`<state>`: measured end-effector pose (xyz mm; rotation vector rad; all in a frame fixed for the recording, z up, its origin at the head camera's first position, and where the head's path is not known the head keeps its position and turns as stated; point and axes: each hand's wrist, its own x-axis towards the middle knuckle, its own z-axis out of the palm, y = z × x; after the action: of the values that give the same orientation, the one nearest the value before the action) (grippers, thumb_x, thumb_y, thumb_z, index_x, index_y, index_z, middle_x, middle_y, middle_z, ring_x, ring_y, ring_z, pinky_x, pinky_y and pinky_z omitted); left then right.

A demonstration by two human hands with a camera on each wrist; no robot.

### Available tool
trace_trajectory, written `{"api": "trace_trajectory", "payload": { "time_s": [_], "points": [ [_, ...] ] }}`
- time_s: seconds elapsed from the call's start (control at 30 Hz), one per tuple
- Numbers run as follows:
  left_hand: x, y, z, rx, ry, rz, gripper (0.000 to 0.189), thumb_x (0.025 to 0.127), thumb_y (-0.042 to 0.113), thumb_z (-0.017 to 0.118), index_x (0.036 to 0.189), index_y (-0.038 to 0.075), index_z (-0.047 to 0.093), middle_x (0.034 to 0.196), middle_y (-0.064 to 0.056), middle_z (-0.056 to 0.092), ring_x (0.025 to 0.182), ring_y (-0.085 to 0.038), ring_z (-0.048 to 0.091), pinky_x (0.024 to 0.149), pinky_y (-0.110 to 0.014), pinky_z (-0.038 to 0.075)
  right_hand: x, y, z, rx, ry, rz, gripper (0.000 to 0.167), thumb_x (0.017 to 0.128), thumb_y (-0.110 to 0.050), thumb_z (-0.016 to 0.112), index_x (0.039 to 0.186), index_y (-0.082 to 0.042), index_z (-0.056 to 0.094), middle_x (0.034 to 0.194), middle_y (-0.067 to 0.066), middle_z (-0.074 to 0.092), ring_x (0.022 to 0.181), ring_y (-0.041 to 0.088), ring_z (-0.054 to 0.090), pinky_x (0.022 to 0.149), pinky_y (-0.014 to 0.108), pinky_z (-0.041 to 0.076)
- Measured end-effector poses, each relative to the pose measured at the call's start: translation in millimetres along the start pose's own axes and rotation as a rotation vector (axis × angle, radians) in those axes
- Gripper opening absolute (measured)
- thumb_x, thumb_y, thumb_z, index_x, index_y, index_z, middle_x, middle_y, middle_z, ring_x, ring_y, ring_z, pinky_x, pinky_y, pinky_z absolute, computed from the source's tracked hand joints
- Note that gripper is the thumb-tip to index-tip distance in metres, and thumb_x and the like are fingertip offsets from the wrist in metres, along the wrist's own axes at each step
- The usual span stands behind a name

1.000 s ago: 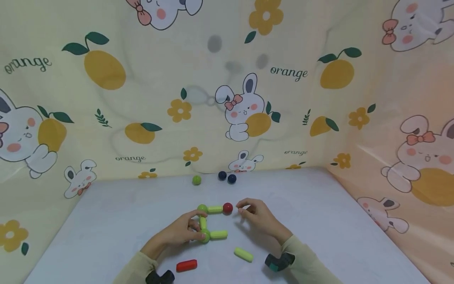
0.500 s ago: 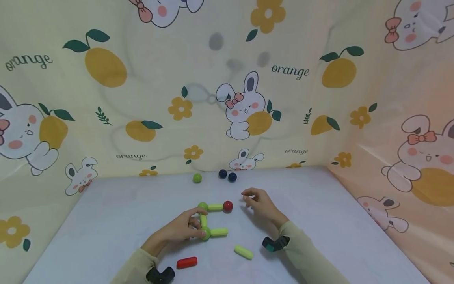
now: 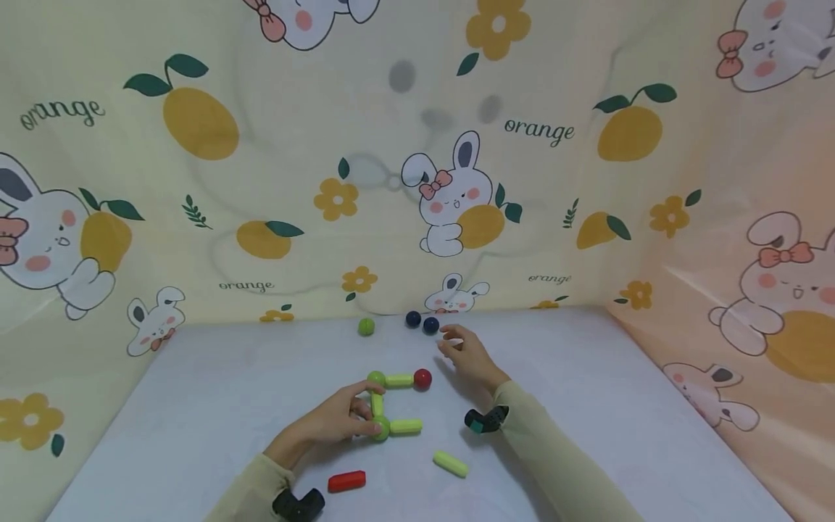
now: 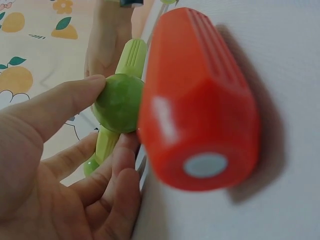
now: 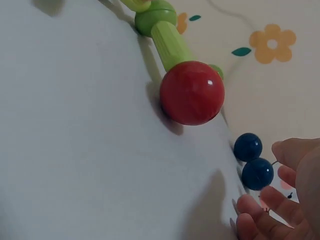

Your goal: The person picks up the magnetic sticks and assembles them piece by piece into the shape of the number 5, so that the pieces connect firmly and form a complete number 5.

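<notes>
My left hand grips the left side of a C-shaped magnetic ball-and-stick frame, its thumb on the near green ball. Light green sticks join that ball to a far green ball, and another stick points right from the near ball. A red ball ends the frame's upper arm. Reaching toward the back of the table, my right hand holds nothing, fingers loosely bent and thumb apart from them. Its fingertips are just right of two dark blue balls, which lie side by side.
A loose green ball lies at the back of the white table. Nearer me are a red stick with a metal disc in its end and a light green stick. A printed curtain rises behind the table.
My right hand has moved away from the red ball, back toward the dark blue balls. My left hand keeps its grip on the frame, which stays in place.
</notes>
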<state>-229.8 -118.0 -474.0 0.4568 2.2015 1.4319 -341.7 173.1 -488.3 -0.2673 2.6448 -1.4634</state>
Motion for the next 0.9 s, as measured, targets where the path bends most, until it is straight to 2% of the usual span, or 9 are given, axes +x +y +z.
{"api": "trace_trajectory", "payload": {
  "time_s": [0.2,0.33,0.43,0.53,0.6,0.7,0.77,0.9],
  "points": [
    [0.1,-0.8,1.7,-0.001,0.002,-0.009,0.062,0.088,0.017,0.078,0.141,0.005,0.048,0.085,-0.001,0.066,0.06,-0.01,0.047,0.059,-0.024,0.043,13.4,-6,3,-0.011,0.03,0.015,0.046,0.102,-0.02,0.058,0.146,-0.012,0.048,0.15,0.021,0.046,0.125,0.039,0.058,0.103,0.05,0.05],
    [0.3,-1.0,2.2,0.001,0.003,-0.009,0.062,0.088,0.017,0.078,0.141,0.006,0.048,0.085,-0.001,0.065,0.06,-0.011,0.048,0.059,-0.024,0.043,22.8,-7,2,0.004,0.048,-0.012,0.051,0.101,-0.015,0.056,0.15,-0.008,0.044,0.156,0.024,0.039,0.139,0.042,0.045,0.112,0.056,0.042],
    [0.6,-0.8,1.9,0.001,0.005,-0.01,0.062,0.089,0.018,0.078,0.142,0.006,0.048,0.085,-0.001,0.065,0.06,-0.011,0.047,0.058,-0.024,0.043,30.9,-8,2,-0.004,0.036,-0.041,0.055,0.1,-0.013,0.056,0.153,-0.006,0.04,0.159,0.023,0.036,0.146,0.042,0.035,0.117,0.057,0.036],
    [1.2,-1.0,1.7,0.0,0.009,-0.019,0.062,0.088,0.017,0.078,0.142,0.006,0.048,0.085,-0.001,0.065,0.06,-0.011,0.048,0.058,-0.025,0.043,36.2,-9,4,-0.058,0.006,-0.057,0.059,0.1,-0.012,0.058,0.155,-0.006,0.037,0.161,0.022,0.033,0.15,0.042,0.029,0.12,0.058,0.031],
    [1.0,-0.5,1.9,-0.001,0.01,-0.024,0.062,0.088,0.017,0.078,0.142,0.006,0.048,0.085,-0.001,0.065,0.06,-0.011,0.048,0.059,-0.025,0.043,38.6,-10,7,-0.11,-0.013,-0.071,0.059,0.099,-0.01,0.058,0.155,-0.006,0.037,0.161,0.022,0.033,0.15,0.041,0.031,0.119,0.056,0.032],
    [1.0,-0.3,1.9,0.0,0.011,-0.026,0.062,0.088,0.017,0.078,0.141,0.007,0.048,0.085,-0.001,0.065,0.06,-0.011,0.048,0.059,-0.025,0.043,37.8,-13,12,-0.176,-0.022,-0.068,0.057,0.098,-0.008,0.059,0.153,-0.007,0.041,0.158,0.022,0.04,0.142,0.039,0.043,0.116,0.055,0.038],
    [0.8,0.0,1.6,0.002,0.013,-0.026,0.062,0.088,0.017,0.078,0.141,0.007,0.048,0.085,-0.001,0.065,0.06,-0.011,0.048,0.058,-0.025,0.043,36.2,-13,15,-0.187,-0.022,-0.044,0.055,0.099,-0.009,0.058,0.152,-0.011,0.044,0.155,0.019,0.044,0.134,0.036,0.05,0.112,0.052,0.042],
    [1.5,-1.1,0.2,0.003,0.018,-0.033,0.062,0.088,0.018,0.078,0.141,0.008,0.048,0.085,0.0,0.066,0.059,-0.01,0.048,0.058,-0.024,0.043,31.5,-12,18,-0.148,-0.013,0.017,0.049,0.1,-0.012,0.058,0.148,-0.019,0.05,0.15,0.014,0.05,0.131,0.032,0.053,0.113,0.051,0.042]
  ]
}}
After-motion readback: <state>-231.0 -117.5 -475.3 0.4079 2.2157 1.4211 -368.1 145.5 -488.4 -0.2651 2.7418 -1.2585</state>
